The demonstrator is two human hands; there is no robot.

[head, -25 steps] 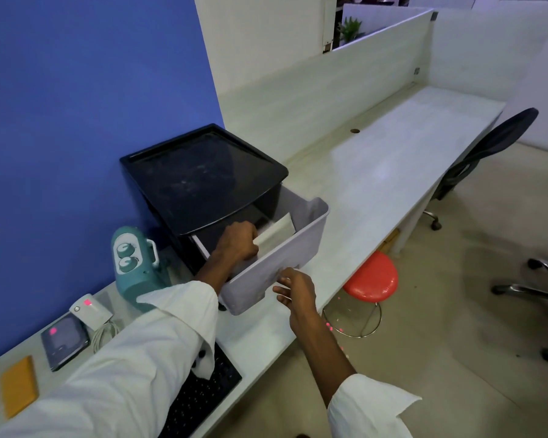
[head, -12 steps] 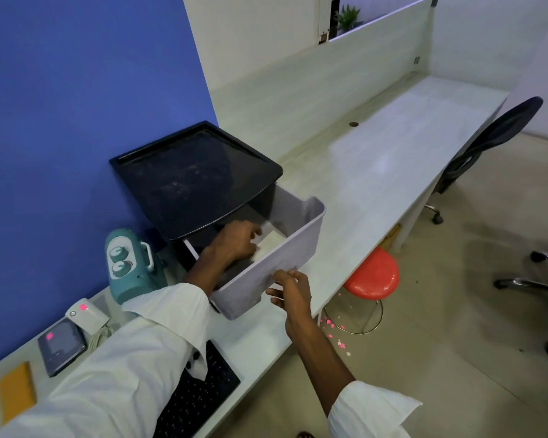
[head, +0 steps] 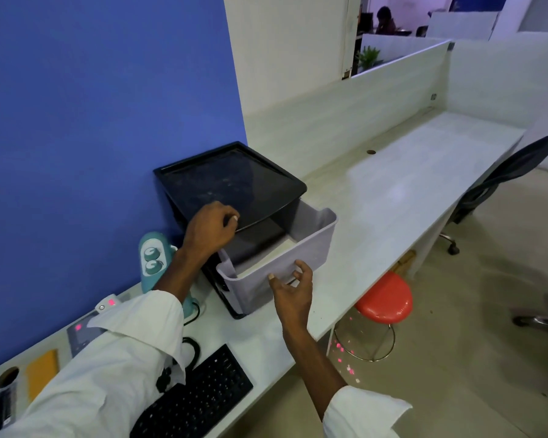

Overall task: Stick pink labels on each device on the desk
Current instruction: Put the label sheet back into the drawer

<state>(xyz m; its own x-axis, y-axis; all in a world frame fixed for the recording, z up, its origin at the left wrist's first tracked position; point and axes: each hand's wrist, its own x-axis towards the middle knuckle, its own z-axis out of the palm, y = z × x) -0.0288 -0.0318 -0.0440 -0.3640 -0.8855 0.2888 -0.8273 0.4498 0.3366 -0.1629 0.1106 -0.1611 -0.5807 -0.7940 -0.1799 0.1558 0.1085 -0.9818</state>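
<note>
**Drawer out, fingers in its path**

Nearest, in front of the grey drawer point(head: 285, 263), the black keyboard point(head: 200, 393) shows no sticker, and neither does the teal device point(head: 152, 257) just left of the drawer. The pink labels point(head: 111, 301) I can see sit on the small white device point(head: 102, 308) and the dark slab point(head: 80, 335), both well left of the drawer. A pale sheet lies inside the drawer (whether it is the label sheet, I cannot tell). If it is, shutting it away now would probably leave those two devices unmarked. Pink flecks on the floor point(head: 342, 358), below and right of the drawer, look like dropped labels, so sticking seems prone to losses.

The drawer stands well out of the black unit point(head: 228, 184) behind it, on the table point(head: 393, 197). A shove now could nip the fingers at the unit's lip directly above the drawer's mouth. A push from one side could also skew the drawer.

The right grip point(head: 293, 290), at the drawer's front, is slack and spread and holds nothing. Its fingertips are at the handle slot, touching or just off. The left grip point(head: 209, 230), above the drawer's rear left corner, has its fingers curled in with the thumb against the forefinger. I cannot tell whether it pinches anything.
</note>
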